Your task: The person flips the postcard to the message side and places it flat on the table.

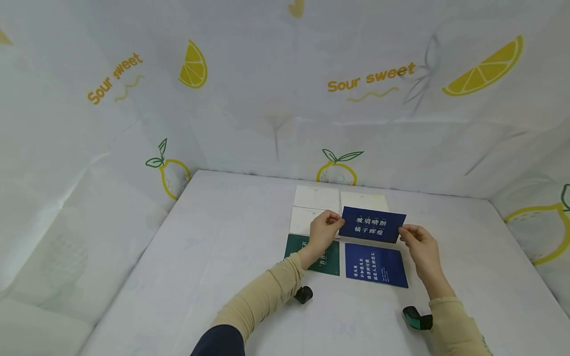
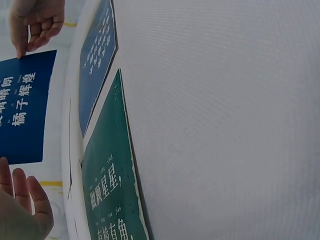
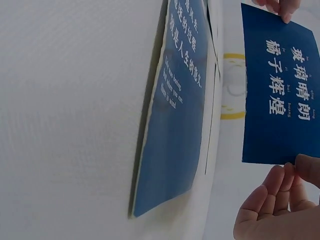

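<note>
Between my two hands is a dark blue card [image 1: 372, 225] with white Chinese writing, raised off the table and facing me. My left hand [image 1: 324, 231] pinches its left edge, and my right hand [image 1: 420, 244] pinches the right edge near the lower corner. Below it on the table lies another blue card [image 1: 376, 264] with several lines of white text. To the left of that lies a green card [image 1: 328, 259], partly covered by my left forearm. Behind the raised card are white cards [image 1: 315, 197] lying flat, some of them partly hidden by it.
A black object [image 1: 304, 295] lies beside my left forearm. A black and green object [image 1: 416, 319] is by my right sleeve. The white table [image 1: 213, 247] meets a lemon-printed cloth [image 1: 258, 99] at the back and sides.
</note>
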{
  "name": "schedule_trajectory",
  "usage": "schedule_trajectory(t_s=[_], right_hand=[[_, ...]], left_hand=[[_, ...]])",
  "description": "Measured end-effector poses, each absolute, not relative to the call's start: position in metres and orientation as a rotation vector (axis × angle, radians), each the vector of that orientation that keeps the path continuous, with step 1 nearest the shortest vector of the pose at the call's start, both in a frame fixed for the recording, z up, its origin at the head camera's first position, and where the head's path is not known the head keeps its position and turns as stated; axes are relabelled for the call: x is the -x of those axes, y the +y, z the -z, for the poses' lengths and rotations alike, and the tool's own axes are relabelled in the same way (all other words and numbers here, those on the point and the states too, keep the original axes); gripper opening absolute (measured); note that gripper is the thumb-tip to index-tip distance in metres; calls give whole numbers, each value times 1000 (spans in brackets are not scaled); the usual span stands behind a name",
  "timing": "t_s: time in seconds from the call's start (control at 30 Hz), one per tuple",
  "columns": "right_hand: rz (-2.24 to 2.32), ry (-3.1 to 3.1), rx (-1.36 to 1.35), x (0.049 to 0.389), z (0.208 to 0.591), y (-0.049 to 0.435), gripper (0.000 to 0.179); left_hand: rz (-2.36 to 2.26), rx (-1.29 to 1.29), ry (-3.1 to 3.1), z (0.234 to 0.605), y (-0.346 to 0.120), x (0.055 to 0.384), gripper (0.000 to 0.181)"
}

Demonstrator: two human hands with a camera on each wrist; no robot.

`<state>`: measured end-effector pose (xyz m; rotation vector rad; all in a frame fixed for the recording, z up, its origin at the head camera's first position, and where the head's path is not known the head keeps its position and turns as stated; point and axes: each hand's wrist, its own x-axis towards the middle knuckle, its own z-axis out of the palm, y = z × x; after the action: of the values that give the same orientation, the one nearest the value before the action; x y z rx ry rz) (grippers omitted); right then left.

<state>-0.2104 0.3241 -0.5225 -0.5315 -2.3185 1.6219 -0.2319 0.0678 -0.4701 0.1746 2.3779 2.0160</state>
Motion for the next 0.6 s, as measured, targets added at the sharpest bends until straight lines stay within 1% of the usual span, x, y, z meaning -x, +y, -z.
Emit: schedule_trajectory(t_s=[0.13,0.3,0.43,0.6], right_hand=[[-1801,-2178,514,211,523,325,35],[-2007,-2005,427,207,520,325,35],[-2058,-1984,388,204,516,324,35],[-2105,-1989,335,198,508,325,29]], left_hand=[[-2025,-174,2336,470,68,232,10],[-2029,-165,2285,471,68,233,17],[-2058,-172,2264,472,67,234,22],[-2072,-218,2238,472,65,234,25]])
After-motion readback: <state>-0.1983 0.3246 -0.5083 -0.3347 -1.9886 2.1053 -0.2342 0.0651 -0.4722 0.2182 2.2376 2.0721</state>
